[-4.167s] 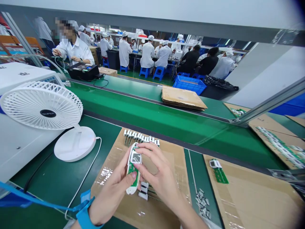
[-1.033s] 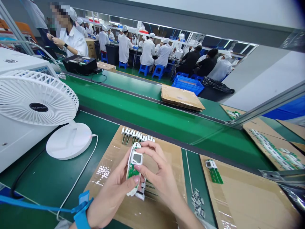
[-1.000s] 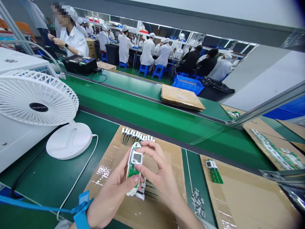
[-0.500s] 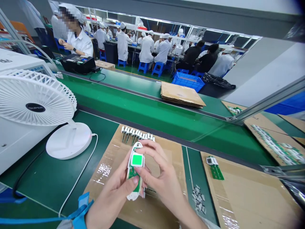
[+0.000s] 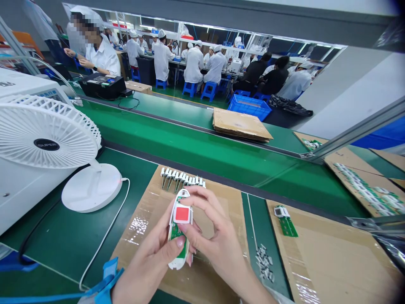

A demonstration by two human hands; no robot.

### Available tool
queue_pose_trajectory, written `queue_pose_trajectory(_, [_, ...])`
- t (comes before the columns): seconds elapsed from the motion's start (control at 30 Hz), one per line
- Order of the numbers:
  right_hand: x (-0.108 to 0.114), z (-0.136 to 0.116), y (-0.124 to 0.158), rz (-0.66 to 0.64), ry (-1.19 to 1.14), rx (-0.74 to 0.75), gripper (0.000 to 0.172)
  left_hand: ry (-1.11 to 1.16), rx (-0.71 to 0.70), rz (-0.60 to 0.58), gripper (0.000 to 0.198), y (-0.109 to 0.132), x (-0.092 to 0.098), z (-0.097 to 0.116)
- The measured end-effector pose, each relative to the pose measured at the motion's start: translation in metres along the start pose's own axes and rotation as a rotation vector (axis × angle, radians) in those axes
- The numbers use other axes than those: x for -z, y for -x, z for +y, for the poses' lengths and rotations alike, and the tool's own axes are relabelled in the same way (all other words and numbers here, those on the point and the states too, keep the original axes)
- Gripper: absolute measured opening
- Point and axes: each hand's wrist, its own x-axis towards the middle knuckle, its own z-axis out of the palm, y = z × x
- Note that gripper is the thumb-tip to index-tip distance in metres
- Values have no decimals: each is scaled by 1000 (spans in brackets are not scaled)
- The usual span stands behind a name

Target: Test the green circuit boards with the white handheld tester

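Note:
A slim white casing (image 5: 177, 264) with a green circuit board inside and a small square screen lit red is held upright over the cardboard sheet (image 5: 142, 215). My left hand (image 5: 158, 253) grips its left side and lower part, thumb on the board. My right hand (image 5: 215, 228) holds it from the right, with the thumb just below the screen and fingers near its top edge. A row of small white parts with thin wires (image 5: 182, 177) lies along the cardboard's far edge.
On the left stands a white fan (image 5: 91, 188) with a cable. To the right lie small metal parts (image 5: 264, 262) and a second cardboard (image 5: 335, 257) bearing one circuit board (image 5: 286, 221). Beyond the green bench, a cardboard stack (image 5: 242, 122) and several seated people.
The small screen has turned from green to red. Both hands keep nearly the same hold on the casing. The person at the back left has moved their hands apart.

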Motion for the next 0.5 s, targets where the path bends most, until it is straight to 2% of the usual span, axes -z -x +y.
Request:
queue_pose_trajectory(0.2, [-1,0,2,22,70,3,26,-15,11,27,70,0,-2,1])
queue_pose_trajectory(0.3, [14,5,-1,79,72,-33,25,-85,-19,61,78,-2,-2,3])
queue_pose_trajectory(0.37, [29,15,-4,128,87,-60,27,-141,-30,141,84,-5,3,5])
queue_pose_trajectory(0.43, [39,31,-5,60,188,-86,29,-177,-16,248,84,-8,11,7])
queue_pose_trajectory(0.5, [40,50,-3,-147,342,-127,37,-180,-2,323,80,-10,21,9])
